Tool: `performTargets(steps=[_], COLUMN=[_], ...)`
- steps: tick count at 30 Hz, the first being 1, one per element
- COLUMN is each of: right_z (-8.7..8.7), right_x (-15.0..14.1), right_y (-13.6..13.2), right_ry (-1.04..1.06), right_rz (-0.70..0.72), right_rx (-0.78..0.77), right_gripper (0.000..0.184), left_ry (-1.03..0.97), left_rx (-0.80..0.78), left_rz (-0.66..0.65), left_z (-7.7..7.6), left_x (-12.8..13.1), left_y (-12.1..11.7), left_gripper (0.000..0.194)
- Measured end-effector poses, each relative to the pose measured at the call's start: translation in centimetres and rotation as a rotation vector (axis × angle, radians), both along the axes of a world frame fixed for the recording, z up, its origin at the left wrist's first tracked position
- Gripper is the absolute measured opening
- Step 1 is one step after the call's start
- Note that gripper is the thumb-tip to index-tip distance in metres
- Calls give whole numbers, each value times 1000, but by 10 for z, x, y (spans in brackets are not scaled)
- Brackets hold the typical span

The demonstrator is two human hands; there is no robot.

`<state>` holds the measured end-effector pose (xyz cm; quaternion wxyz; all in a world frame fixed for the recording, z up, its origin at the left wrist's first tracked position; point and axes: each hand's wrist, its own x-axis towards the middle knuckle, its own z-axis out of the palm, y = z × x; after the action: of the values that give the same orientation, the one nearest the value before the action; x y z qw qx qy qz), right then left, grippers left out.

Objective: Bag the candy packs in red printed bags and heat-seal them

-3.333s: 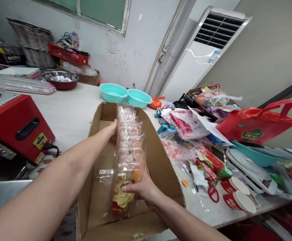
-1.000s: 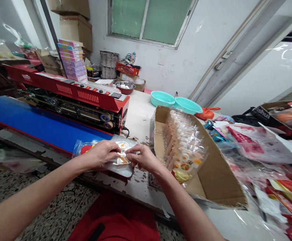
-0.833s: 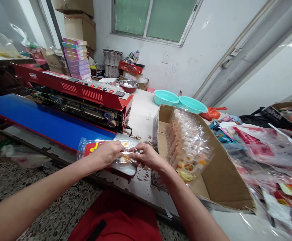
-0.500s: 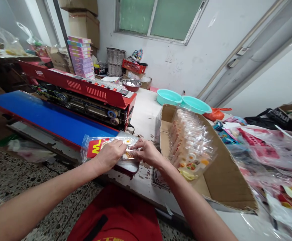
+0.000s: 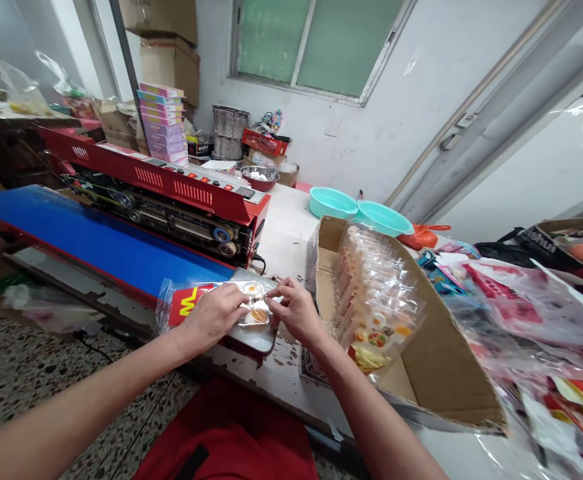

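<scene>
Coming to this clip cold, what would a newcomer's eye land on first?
Probably the red machine and blue belt filling the left side. Then the left hand and right hand, both at a clear packet over the metal plate by the belt's right end. Right of them, a cardboard box holds a row of packets.

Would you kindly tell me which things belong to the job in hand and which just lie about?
Seemingly in use: held clear packet; red machine; blue belt; carton; packets inside it.
Apparently lying about: teal basins; orange bag; red crate.
</scene>
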<state>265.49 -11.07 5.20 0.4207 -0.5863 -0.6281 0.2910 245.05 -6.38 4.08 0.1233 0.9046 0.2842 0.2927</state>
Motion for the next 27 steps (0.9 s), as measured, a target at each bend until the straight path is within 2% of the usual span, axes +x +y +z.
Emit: performTargets(steps=[2,6,8,10,11,13,14,15,19,21,24,27], right_z=[5,20,24,22,18,8,3,0,0,7,19,26], right_x=[2,9,10,6,3,-5,-8,-11,-18,-21,-26,-23], right_y=[4,8,3,-5,-10,-20,-23,-26,-30,-31,-28,-20], right_ry=[-37,-207,-195,-82,-27,38,70,109,297,413,631,772], right_rz=[20,160,106,-43,-112,-194,-219,-248,-335,-343,-320,-344], right_rx=[-14,-136,-164,-167,-157,-115,-96,-86,-89,-110,-221,-211], right_gripper=[11,15,27,39,40,35,31,28,31,38,48,49], left_ry=[11,21,11,18,44,153,226,287,341,292,195,64], left_rx=[-2,-23,-11,30,57,80,65,38,-32,-5,64,33], left_rz=[-8,-38,-73,-52,-19,47,66,76,174,256,394,411], left_z=[-1,2,6,8,9,8,7,6,8,11,11,8], left_x=[1,2,0,-7,-11,-19,-23,-26,-28,-24,-16,-13], left_y=[-1,-2,-3,-4,-3,0,2,3,0,-10,-29,-37], left_gripper=[17,22,25,25,38,79,93,98,84,81,81,81])
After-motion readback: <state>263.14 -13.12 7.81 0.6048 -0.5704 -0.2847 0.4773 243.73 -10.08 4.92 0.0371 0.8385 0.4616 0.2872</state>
